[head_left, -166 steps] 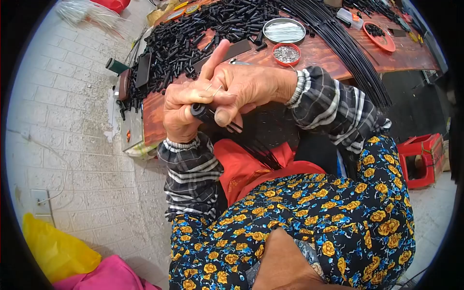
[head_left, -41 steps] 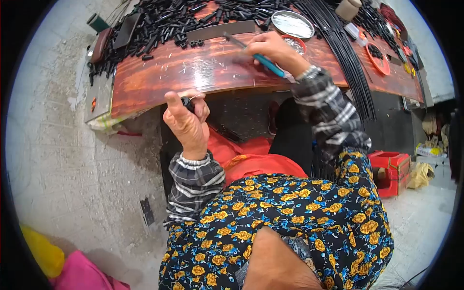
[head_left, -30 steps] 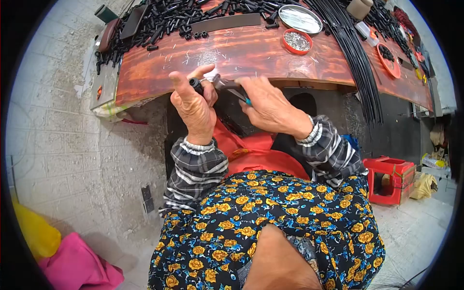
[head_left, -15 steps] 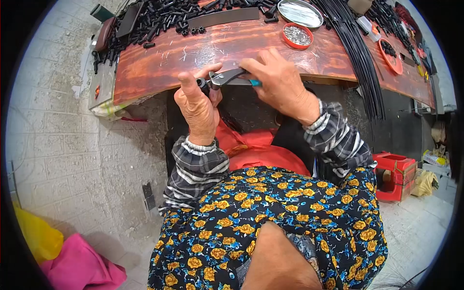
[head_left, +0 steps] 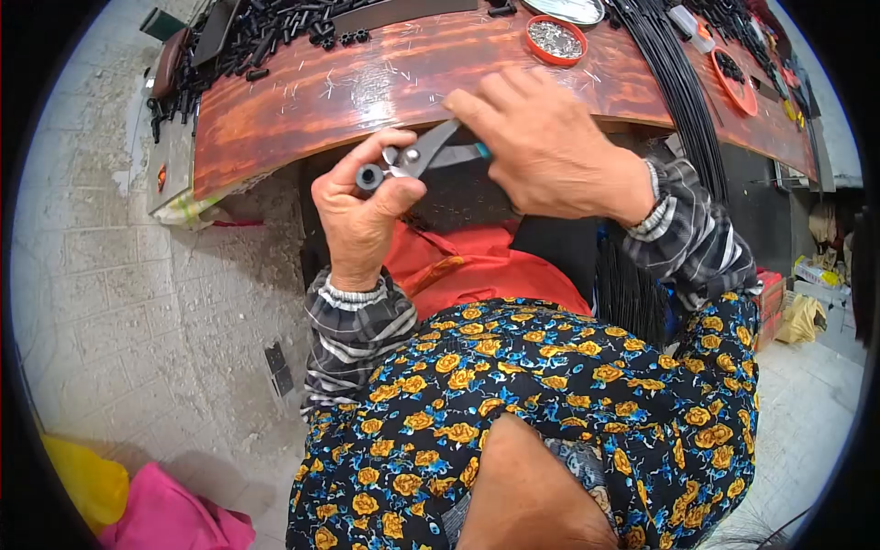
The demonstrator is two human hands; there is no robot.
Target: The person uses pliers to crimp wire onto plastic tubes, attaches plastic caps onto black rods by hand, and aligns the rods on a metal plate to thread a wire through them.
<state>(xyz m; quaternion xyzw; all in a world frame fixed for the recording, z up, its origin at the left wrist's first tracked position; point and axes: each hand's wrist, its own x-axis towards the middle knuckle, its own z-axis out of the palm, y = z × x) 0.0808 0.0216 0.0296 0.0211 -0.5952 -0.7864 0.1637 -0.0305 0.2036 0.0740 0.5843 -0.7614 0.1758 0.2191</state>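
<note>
Pink cloth (head_left: pixel 174 513) and yellow plastic (head_left: pixel 87 477) lay at the near left, beside a person in a flowered garment (head_left: pixel 440 403) with red fabric (head_left: pixel 486 266) over the lap. Just beyond, in front of the worktop's near edge, the left hand (head_left: pixel 353 215) was clamped on a black tube (head_left: pixel 369 177), thumb and forefinger around it, its open end showing. From the right, the right hand (head_left: pixel 555 147) was closed around the handles of a pair of pliers (head_left: pixel 417 158), one grip teal; their jaws met the work at the tube, though what lay between them was too small to tell.

Pale slivers (head_left: pixel 332 85) littered the bare middle of the red-brown worktop (head_left: pixel 440 92). A long bundle of black strips (head_left: pixel 674 92) ran over its edge on the right, with an orange dish (head_left: pixel 744 96) of black pieces farther right. A red dish (head_left: pixel 556 61) of silvery bits sat farther back, near a round tray (head_left: pixel 591 19). At the far left, black tubes (head_left: pixel 275 37) were heaped beside a flat grey bar (head_left: pixel 403 13).
</note>
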